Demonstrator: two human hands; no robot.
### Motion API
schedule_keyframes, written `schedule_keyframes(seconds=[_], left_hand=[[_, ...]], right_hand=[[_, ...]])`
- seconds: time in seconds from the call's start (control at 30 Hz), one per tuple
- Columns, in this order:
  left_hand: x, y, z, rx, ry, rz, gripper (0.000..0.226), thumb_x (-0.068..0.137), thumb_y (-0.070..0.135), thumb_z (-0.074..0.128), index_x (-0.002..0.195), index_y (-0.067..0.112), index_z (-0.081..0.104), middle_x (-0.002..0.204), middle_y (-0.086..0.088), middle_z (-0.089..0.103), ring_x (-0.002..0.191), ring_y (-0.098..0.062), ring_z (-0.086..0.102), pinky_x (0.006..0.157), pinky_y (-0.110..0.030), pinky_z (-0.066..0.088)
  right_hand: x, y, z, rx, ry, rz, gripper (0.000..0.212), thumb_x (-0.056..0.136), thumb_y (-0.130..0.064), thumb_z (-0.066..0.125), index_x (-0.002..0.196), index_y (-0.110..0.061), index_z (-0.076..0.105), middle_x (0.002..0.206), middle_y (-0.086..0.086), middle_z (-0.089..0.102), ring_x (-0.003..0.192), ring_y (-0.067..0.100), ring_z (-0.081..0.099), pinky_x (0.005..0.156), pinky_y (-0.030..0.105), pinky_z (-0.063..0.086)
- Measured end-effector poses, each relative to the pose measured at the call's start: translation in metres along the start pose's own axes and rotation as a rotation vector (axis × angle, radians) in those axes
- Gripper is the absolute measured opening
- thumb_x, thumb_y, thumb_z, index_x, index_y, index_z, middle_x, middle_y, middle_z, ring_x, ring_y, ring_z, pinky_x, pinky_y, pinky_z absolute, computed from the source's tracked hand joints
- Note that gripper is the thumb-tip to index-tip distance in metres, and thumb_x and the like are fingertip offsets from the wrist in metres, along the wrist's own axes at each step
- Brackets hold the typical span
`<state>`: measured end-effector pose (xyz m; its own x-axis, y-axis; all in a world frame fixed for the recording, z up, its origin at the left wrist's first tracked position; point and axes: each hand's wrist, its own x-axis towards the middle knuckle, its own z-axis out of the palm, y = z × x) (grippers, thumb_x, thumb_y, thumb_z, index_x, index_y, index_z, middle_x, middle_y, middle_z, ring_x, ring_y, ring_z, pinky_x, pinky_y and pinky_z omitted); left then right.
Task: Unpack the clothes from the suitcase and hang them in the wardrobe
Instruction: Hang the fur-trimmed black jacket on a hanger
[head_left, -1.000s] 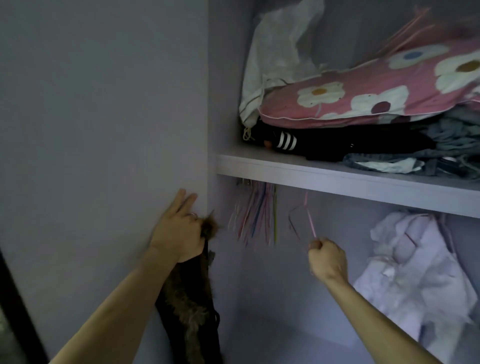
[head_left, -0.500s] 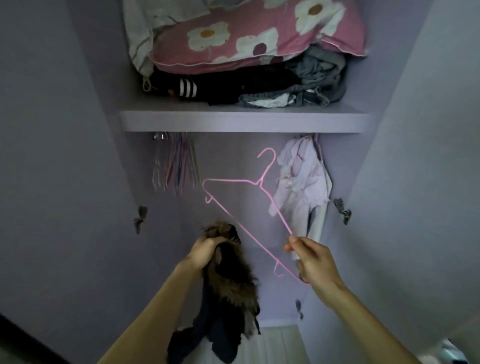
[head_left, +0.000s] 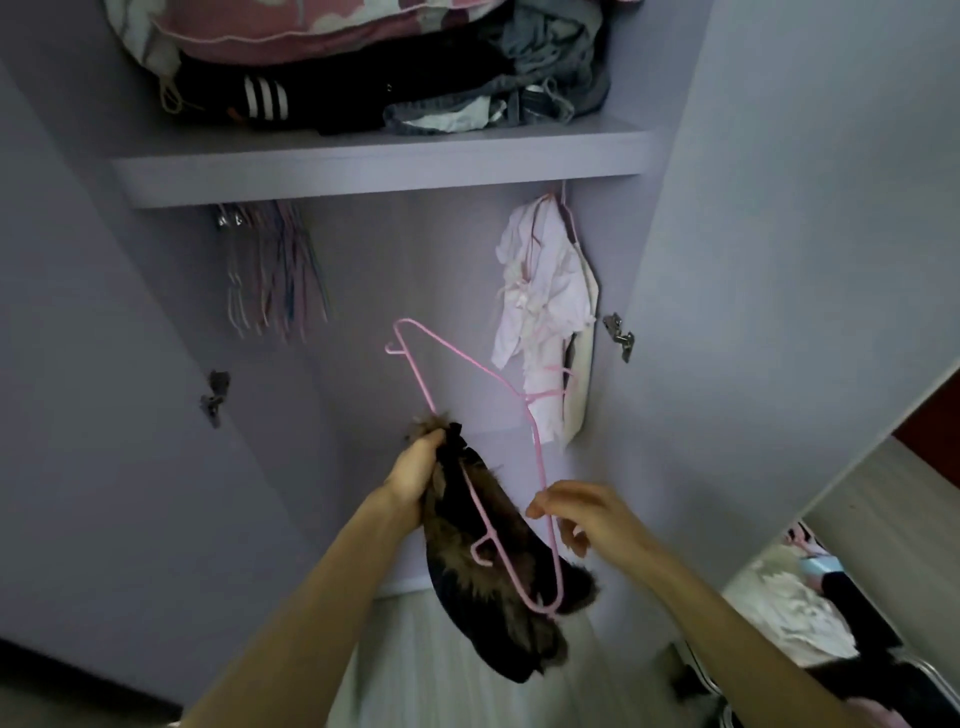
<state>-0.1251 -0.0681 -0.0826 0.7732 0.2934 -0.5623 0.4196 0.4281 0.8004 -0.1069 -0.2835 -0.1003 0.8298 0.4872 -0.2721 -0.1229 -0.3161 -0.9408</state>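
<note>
- Fur-trimmed dark garment (head_left: 488, 582) hung bunched from the left hand (head_left: 415, 475), whose fingers were curled tight round its upper edge, low in front of the open wardrobe.
- Right hand (head_left: 576, 514) pinched the wire of the pink hanger (head_left: 537, 447) between thumb and fingertips. The hanger was tilted, with one end lying across the garment and its other end up to the far left.
- The step in hand looked like dressing the hanger. To do it well, the left hand would need to spread the neck or waist opening instead of holding it in a clump. The right hand could then slide the near end of the hanger inside, level the wire, and seat both ends before letting go.
- Fur could snag on the hanger's small notches, so slow feeding seemed wise.
- Farther off, a white garment (head_left: 540, 312) hung at the right under the shelf (head_left: 363, 171), and spare hangers (head_left: 270, 270) were bunched at the left. The rail itself was hidden.
- More clothes (head_left: 789, 597) lay low at the near right.
</note>
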Motion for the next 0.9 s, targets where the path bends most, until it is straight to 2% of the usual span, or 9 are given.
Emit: schedule_keyframes(seconds=[0.13, 0.27, 0.37, 0.47, 0.57, 0.67, 0.77, 0.83, 0.9], left_hand=[[-0.003, -0.009, 0.013, 0.151, -0.061, 0.015, 0.025, 0.102, 0.027, 0.049, 0.09, 0.011, 0.064, 0.084, -0.008, 0.065, 0.076, -0.021, 0.061, 0.068, -0.031, 0.049], [-0.004, -0.015, 0.024, 0.458, -0.102, 0.129, 0.014, 0.101, 0.024, 0.048, 0.095, 0.025, 0.061, 0.106, -0.004, 0.064, 0.093, -0.016, 0.061, 0.086, -0.03, 0.047], [-0.002, -0.015, 0.029, 0.613, -0.12, 0.198, 0.015, 0.1, 0.021, 0.048, 0.097, 0.025, 0.062, 0.102, -0.001, 0.065, 0.091, -0.013, 0.062, 0.077, -0.024, 0.047], [0.001, -0.009, 0.03, 0.763, -0.141, 0.234, 0.014, 0.097, 0.02, 0.054, 0.102, 0.023, 0.067, 0.102, 0.0, 0.069, 0.089, -0.01, 0.065, 0.071, -0.019, 0.049], [0.004, 0.001, 0.022, 0.782, -0.147, 0.191, 0.017, 0.095, 0.021, 0.06, 0.11, 0.025, 0.065, 0.111, 0.0, 0.068, 0.098, -0.015, 0.066, 0.085, -0.027, 0.053], [0.007, 0.012, 0.017, 0.789, -0.218, 0.173, 0.027, 0.088, 0.029, 0.069, 0.115, 0.029, 0.066, 0.118, 0.004, 0.068, 0.106, -0.016, 0.066, 0.102, -0.036, 0.049], [0.009, 0.02, 0.026, 0.882, -0.297, 0.224, 0.056, 0.065, 0.052, 0.077, 0.118, 0.035, 0.068, 0.12, 0.014, 0.069, 0.113, -0.008, 0.064, 0.108, -0.037, 0.045], [0.005, 0.025, 0.037, 0.936, -0.364, 0.267, 0.059, 0.065, 0.057, 0.077, 0.119, 0.035, 0.069, 0.12, 0.017, 0.069, 0.115, -0.006, 0.063, 0.107, -0.035, 0.045], [0.002, 0.029, 0.044, 0.944, -0.375, 0.305, 0.052, 0.07, 0.053, 0.079, 0.117, 0.033, 0.069, 0.119, 0.014, 0.07, 0.113, -0.008, 0.063, 0.105, -0.035, 0.046]], right_hand=[[0.012, -0.015, -0.012, 0.523, 0.013, 0.118, 0.021, 0.092, -0.017, 0.058, 0.101, -0.003, 0.071, 0.096, 0.009, 0.072, 0.064, 0.019, 0.061, 0.057, 0.027, 0.049], [0.036, -0.033, -0.038, 0.913, 0.1, 0.208, 0.026, 0.094, -0.031, 0.059, 0.09, -0.007, 0.068, 0.065, -0.001, 0.064, 0.046, 0.009, 0.053, 0.043, 0.018, 0.046], [0.048, -0.031, -0.05, 0.893, 0.099, 0.224, 0.029, 0.095, -0.035, 0.056, 0.073, -0.017, 0.059, 0.048, -0.009, 0.038, 0.035, 0.006, 0.028, 0.032, 0.017, 0.023], [0.048, -0.025, -0.059, 0.851, 0.178, 0.187, 0.035, 0.097, -0.031, 0.053, 0.066, -0.02, 0.046, 0.043, -0.009, 0.025, 0.031, 0.006, 0.018, 0.03, 0.018, 0.012], [0.042, -0.018, -0.063, 0.746, 0.271, 0.138, 0.031, 0.094, -0.028, 0.058, 0.067, -0.019, 0.045, 0.047, -0.007, 0.032, 0.033, 0.006, 0.018, 0.03, 0.017, 0.012], [0.038, -0.007, -0.055, 0.429, 0.283, 0.072, 0.021, 0.088, -0.029, 0.069, 0.08, -0.017, 0.053, 0.067, -0.003, 0.053, 0.037, 0.007, 0.024, 0.036, 0.019, 0.016], [0.035, -0.008, -0.041, 0.204, 0.145, 0.031, 0.028, 0.081, -0.039, 0.077, 0.092, -0.022, 0.057, 0.076, 0.001, 0.061, 0.04, 0.007, 0.028, 0.04, 0.022, 0.019], [0.036, -0.013, -0.038, 0.226, -0.019, 0.013, 0.036, 0.08, -0.045, 0.077, 0.108, -0.028, 0.062, 0.09, 0.008, 0.065, 0.044, 0.01, 0.025, 0.042, 0.024, 0.017], [0.037, -0.017, -0.038, 0.244, -0.124, -0.003, 0.039, 0.082, -0.043, 0.077, 0.113, -0.023, 0.066, 0.08, 0.01, 0.053, 0.046, 0.011, 0.019, 0.042, 0.025, 0.014]])
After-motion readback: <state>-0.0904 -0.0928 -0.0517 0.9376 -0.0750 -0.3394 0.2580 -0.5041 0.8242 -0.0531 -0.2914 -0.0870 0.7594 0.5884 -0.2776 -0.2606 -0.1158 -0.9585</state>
